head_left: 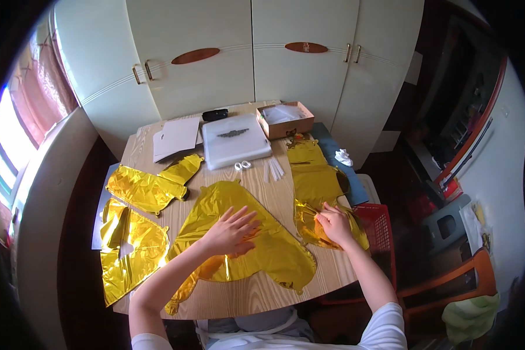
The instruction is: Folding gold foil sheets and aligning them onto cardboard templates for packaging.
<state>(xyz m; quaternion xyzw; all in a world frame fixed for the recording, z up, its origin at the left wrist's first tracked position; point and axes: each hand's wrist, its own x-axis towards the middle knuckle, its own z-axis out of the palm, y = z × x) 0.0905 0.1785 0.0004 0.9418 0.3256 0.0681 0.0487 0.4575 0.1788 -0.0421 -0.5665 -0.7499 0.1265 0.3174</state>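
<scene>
A flat, uninflated gold foil balloon [274,245] lies across the middle of the table, its outline curved with small tabs at the edge. My left hand [232,231] is over it, fingers spread and palm down; whether it presses on the foil I cannot tell. On the right lies another gold foil balloon [315,178], long and creased. My right hand [334,224] is closed on its near part, fingers curled around the crinkled foil. Two more flat gold foil balloons, one farther back [140,185] and one nearer [143,233], lie at the table's left side.
Behind the foil stand a translucent white case [236,140], pale cards [178,139], a black object [215,115] and a cardboard box [286,119] holding clear plastic. Two white rolls [242,165] and clear strips [273,170] lie before the case. A red basket [379,233] stands right.
</scene>
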